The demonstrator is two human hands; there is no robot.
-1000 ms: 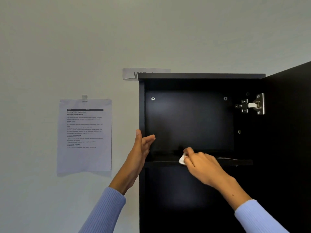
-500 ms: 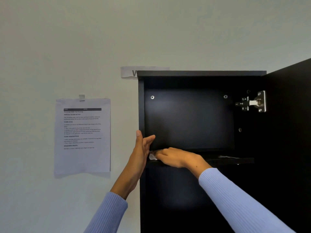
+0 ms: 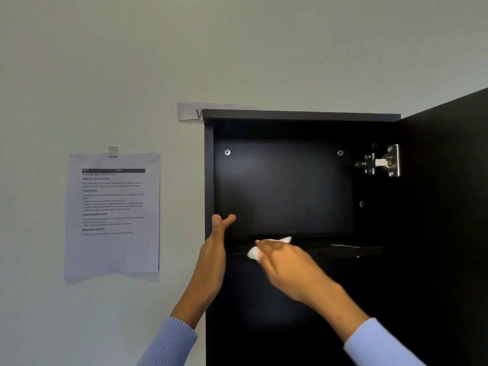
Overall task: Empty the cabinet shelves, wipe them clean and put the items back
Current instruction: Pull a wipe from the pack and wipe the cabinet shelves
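Note:
A black wall cabinet [image 3: 290, 116] hangs open with nothing on its upper shelf [image 3: 343, 250]. My right hand [image 3: 285, 265] holds a crumpled white wipe [image 3: 254, 252] against the shelf's front edge, near its left end. My left hand [image 3: 215, 249] lies flat along the cabinet's left side panel, thumb hooked inside the opening, fingers straight. A thin pale smear or scrap [image 3: 343, 245] lies on the shelf toward the right. The space below the shelf is dark and I cannot make out what is in it.
The cabinet door [image 3: 449, 207] stands open at the right on a metal hinge [image 3: 380, 162]. A printed sheet [image 3: 113, 212] is taped to the wall left of the cabinet. A paper label [image 3: 188, 112] sticks out behind the cabinet's top left corner.
My right hand with the wipe swept left along the shelf to its left end, then drew back slightly right and toward the front edge. The left hand has stayed on the side panel.

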